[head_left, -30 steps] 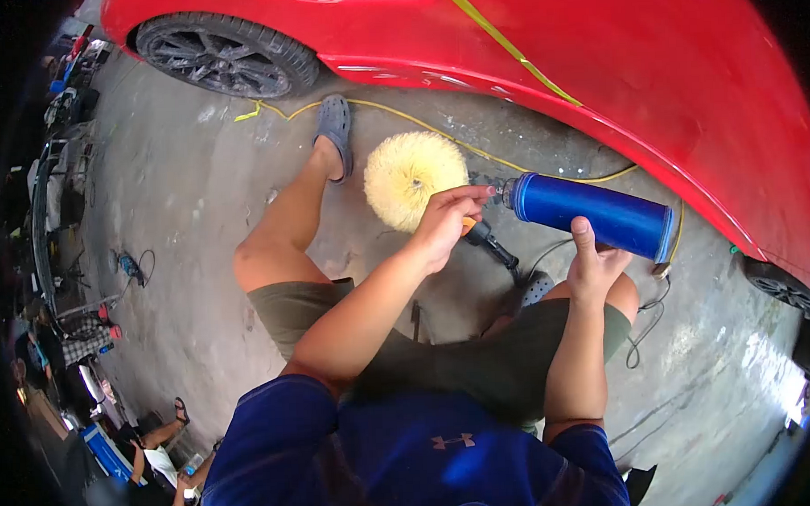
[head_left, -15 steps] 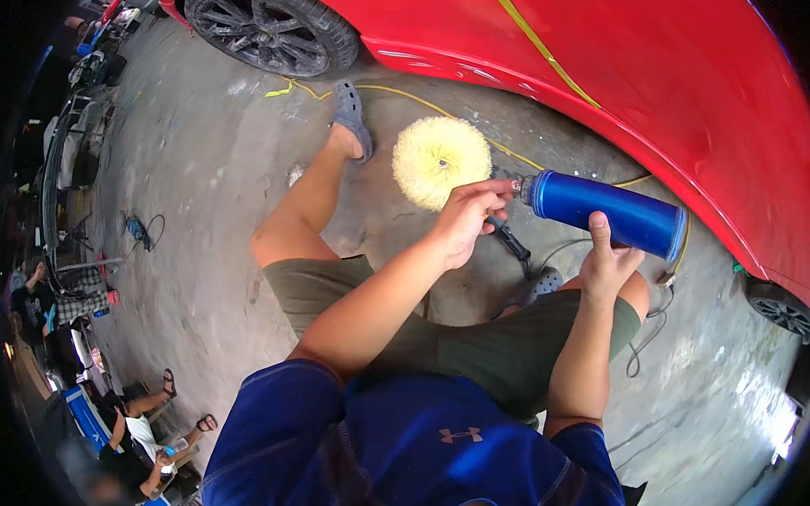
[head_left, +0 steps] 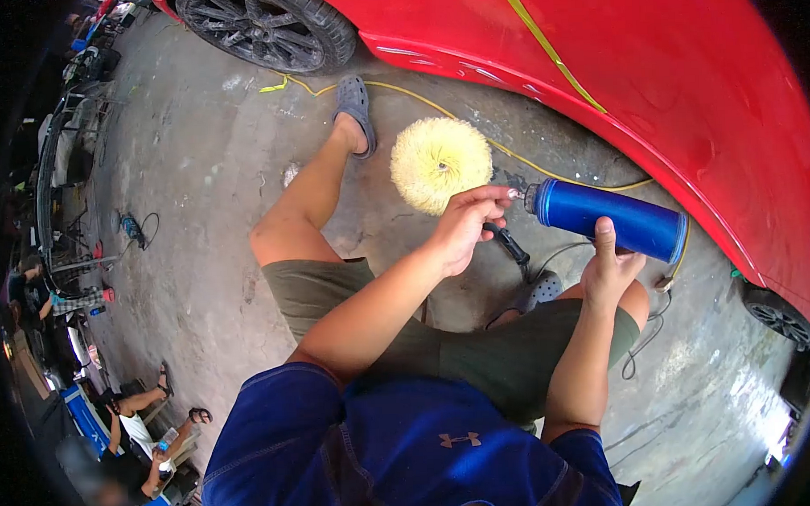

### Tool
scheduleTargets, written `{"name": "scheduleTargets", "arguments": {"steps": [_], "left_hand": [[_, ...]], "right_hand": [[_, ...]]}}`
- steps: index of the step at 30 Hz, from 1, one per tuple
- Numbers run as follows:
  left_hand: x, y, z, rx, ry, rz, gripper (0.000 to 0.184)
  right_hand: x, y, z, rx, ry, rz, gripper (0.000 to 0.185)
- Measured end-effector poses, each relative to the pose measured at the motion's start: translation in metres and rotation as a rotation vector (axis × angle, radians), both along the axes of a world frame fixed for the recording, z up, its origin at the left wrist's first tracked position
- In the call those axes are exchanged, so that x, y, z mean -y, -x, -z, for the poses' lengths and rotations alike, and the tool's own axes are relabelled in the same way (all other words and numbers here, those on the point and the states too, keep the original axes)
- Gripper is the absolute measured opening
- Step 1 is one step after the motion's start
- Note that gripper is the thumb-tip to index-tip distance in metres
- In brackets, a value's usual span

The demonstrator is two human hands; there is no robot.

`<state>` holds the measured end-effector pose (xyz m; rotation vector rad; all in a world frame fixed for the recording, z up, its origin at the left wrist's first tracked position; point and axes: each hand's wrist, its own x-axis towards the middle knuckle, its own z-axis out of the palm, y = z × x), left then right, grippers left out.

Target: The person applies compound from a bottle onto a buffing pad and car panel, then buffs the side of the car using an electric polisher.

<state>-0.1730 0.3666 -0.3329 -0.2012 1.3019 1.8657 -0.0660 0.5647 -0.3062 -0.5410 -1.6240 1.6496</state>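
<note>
Pad: round, fluffy, pale-yellow polishing pad (head_left: 440,165), face up, on the grey concrete floor (head_left: 191,260), near that floor's edge along the glossy red car (head_left: 685,109).
Left hand: left hand (head_left: 467,228) just beside pad, back of hand up, forearm slanting up-right. Index stretched toward bottle neck, other fingers curled. Something pale at fingertip; can't tell if pinched or smeared.
Handle: black stick-like tool handle (head_left: 509,243) on floor, below and right of left hand, partly hidden by it.
Key relation: neck faces left hand, fingertip right at it; contact unclear. Right hand nearer, already on the body.
Bottle: blue, metallic-looking cylindrical bottle (head_left: 613,217), held above floor. Long axis left-right, base end tipped lower in view.
Right hand: right hand (head_left: 609,273) wrapped on bottle near base, thumb on near side, fingers underneath, forearm near vertical in view.
</note>
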Motion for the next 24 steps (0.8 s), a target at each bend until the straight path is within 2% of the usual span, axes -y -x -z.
{"name": "scheduleTargets", "arguments": {"steps": [4,6,9,11,14,18,21,24], "left_hand": [[-0.002,0.029,0.011,-0.004,-0.107,-0.067,0.035],[-0.010,0.073,0.027,-0.037,-0.050,-0.161,0.044],[-0.032,0.159,0.082,-0.172,0.129,-0.260,0.065],[-0.048,0.213,0.116,-0.095,0.180,-0.244,0.085],[-0.078,0.263,0.140,0.024,0.219,-0.314,0.097],[-0.104,0.281,0.156,-0.023,0.192,-0.301,0.104],[-0.105,0.272,0.190,-0.139,0.129,-0.285,0.106],[-0.099,0.283,0.206,0.016,0.173,-0.457,0.104]], "right_hand": [[-0.003,0.011,0.008,0.094,0.103,0.071,0.038],[-0.009,0.015,0.020,0.112,0.147,0.087,0.043],[-0.014,0.025,0.020,0.138,0.230,0.099,0.043],[-0.014,0.034,0.022,0.158,0.246,0.131,0.049],[-0.014,0.045,0.028,0.194,0.263,0.159,0.054],[-0.019,0.051,0.041,0.245,0.273,0.145,0.051],[-0.020,0.061,0.045,0.251,0.273,0.127,0.049],[-0.017,0.067,0.049,0.258,0.281,0.104,0.049]]}}
